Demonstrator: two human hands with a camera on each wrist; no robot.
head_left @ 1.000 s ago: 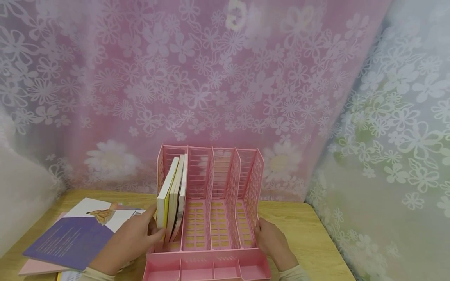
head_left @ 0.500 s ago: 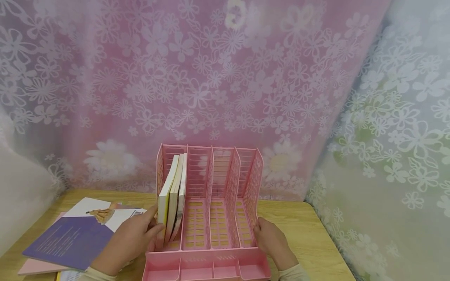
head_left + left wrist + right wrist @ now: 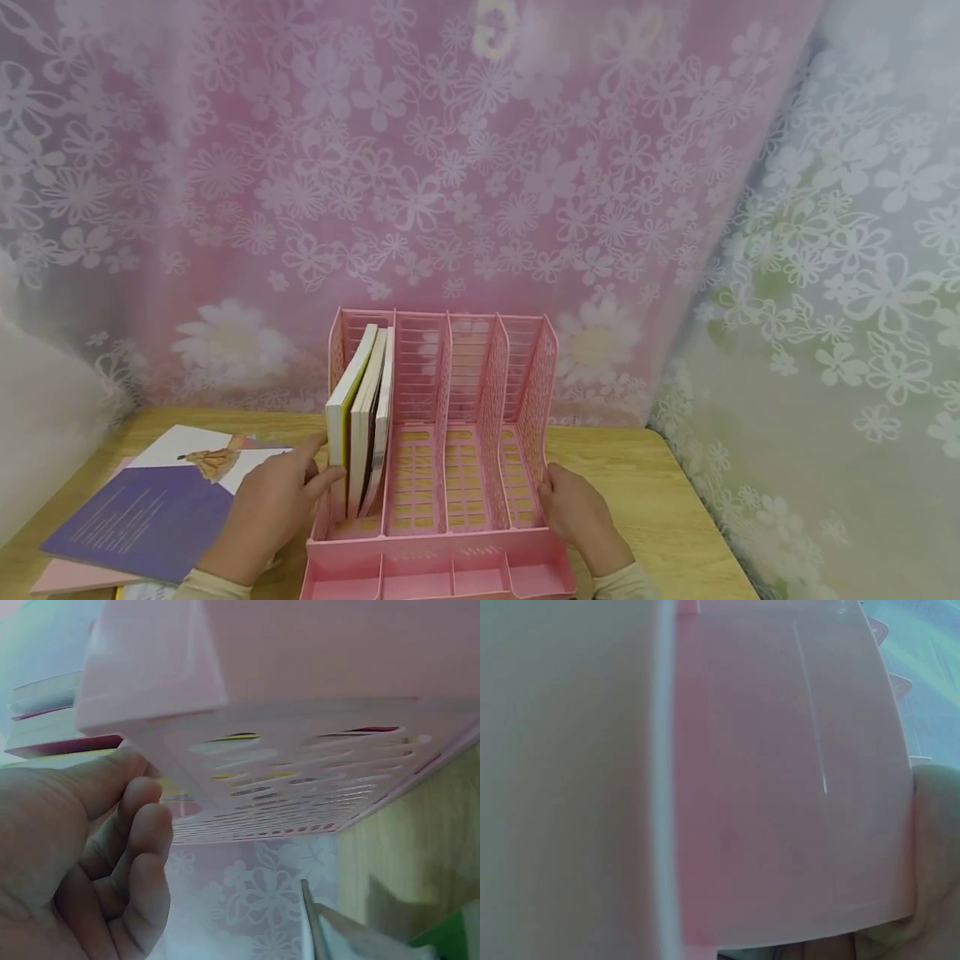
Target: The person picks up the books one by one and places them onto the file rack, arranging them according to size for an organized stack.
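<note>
A pink plastic book rack (image 3: 435,546) stands on the table, with upright slots and a row of small trays along its front. Several books (image 3: 363,417) stand in its leftmost slot, leaning slightly with pale page edges forward. My left hand (image 3: 277,500) grips the front edge of the rack's left side wall, the thumb at the books' side and the fingers outside. In the left wrist view, the perforated side wall (image 3: 285,769) passes between the thumb and curled fingers. On the opposite side, my right hand (image 3: 581,508) holds the right wall's front edge.
A loose pile with a purple book (image 3: 142,517) on top lies left of the rack. The wooden table (image 3: 622,454) ends at the right near a pale floral curtain (image 3: 840,375). Behind the rack hangs a pink floral curtain (image 3: 450,208).
The rack and hands appear slightly farther left in the head view, as does the whole scene. The books tilt a little differently in their slot. Both hands keep their hold on the rack.
</note>
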